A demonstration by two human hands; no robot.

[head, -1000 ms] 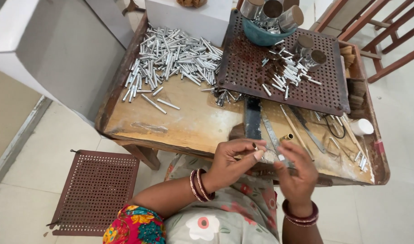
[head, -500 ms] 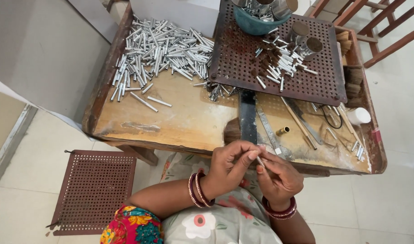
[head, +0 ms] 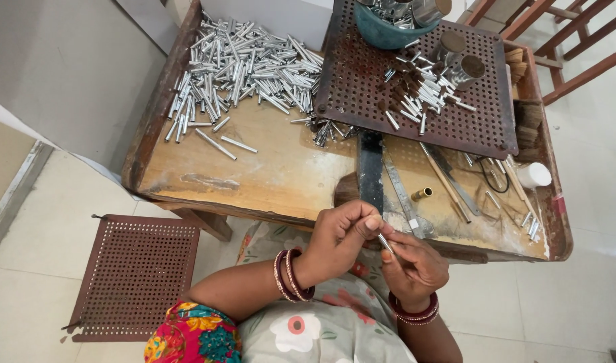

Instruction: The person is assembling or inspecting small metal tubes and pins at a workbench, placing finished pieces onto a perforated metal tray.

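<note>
While the left hand (head: 341, 235) curls its fingers inward and pinches the upper end of a short, thin, silvery metal tube (head: 384, 243) between thumb and forefinger, the right hand (head: 415, 267) closes its fingertips on the tube's lower end, so the little piece sits slanted between both hands, just in front of the near edge of the worn wooden workbench (head: 268, 175) and above the person's flowered lap. Both wrists wear dark red bangles. Just beyond the hands, on the bench, lie a flat dark metal bar (head: 370, 171), a steel ruler (head: 400, 191), a small brass cylinder (head: 422, 193) and several thin sticks and rods. Farther back to the left spreads a big loose heap of matching silvery tubes (head: 244, 67), with a few strays lying apart from it. To the right of the heap rests a brown perforated metal tray (head: 362, 101) carrying a scatter of shorter tubes, a teal bowl (head: 382, 33) filled with metal parts and two round tins. A white lidded pot (head: 534, 175) stands near the bench's right edge. On the tiled floor to the left lies a second perforated brown tray (head: 137, 275).
</note>
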